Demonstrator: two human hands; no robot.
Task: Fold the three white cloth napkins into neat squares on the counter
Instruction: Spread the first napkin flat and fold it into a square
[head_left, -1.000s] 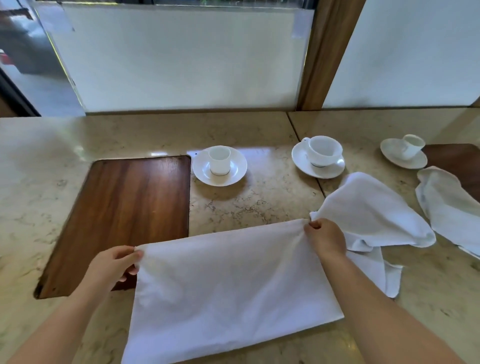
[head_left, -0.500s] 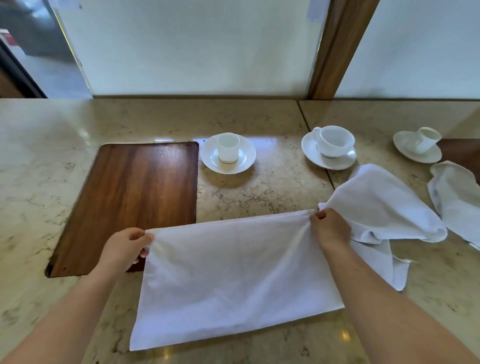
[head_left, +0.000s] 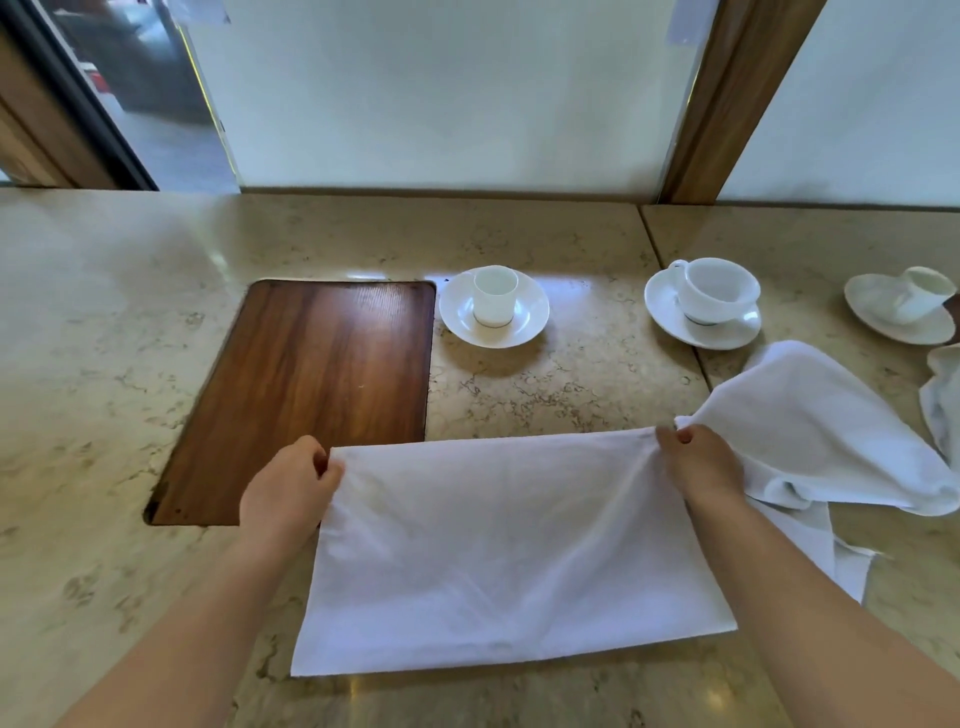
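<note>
A white napkin (head_left: 509, 551) lies as a wide rectangle on the marble counter (head_left: 104, 364) in front of me. My left hand (head_left: 291, 486) pinches its far left corner, and my right hand (head_left: 698, 465) pinches its far right corner. The far edge between them is pulled straight. A second white napkin (head_left: 815, 431) lies crumpled to the right, partly under my right forearm. Only the edge of a third white napkin (head_left: 943, 400) shows at the right border.
A dark wooden board (head_left: 311, 389) lies to the left, its near right corner under the napkin. Three white cups on saucers stand behind: one in the middle (head_left: 493, 306), one right of it (head_left: 706, 304), one far right (head_left: 909, 306). A frosted window backs the counter.
The view has shifted, so everything sits lower and nearer. Both hands keep their pinch on the far corners, and the napkin's far edge looks straighter and tauter than before.
</note>
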